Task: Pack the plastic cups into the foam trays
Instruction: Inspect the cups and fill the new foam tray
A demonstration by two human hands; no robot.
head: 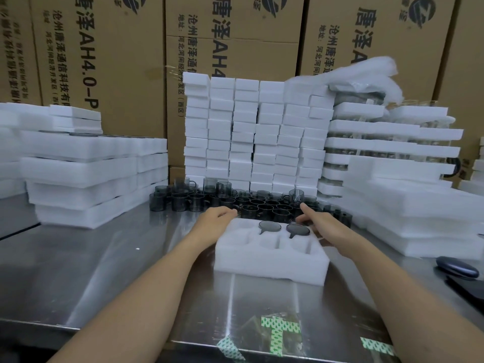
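Cardboard boxes (104, 48) are walling off the back, and stacks of white foam (256, 132) are crowding in behind and on both sides. A dark case (457, 267) is lying on the tabletop (104, 258) to my right. The loose dark cups (262, 203) are standing packed together just beyond the foam tray (269, 263) in front of me. Two cups (270, 226) are sitting in the tray's far row, in the middle and right pockets. My left hand (218, 217) is hovering at the tray's far left corner, fingers loosely curled and holding nothing. My right hand (319, 224) is reaching over the far right corner, index finger straight, holding nothing.
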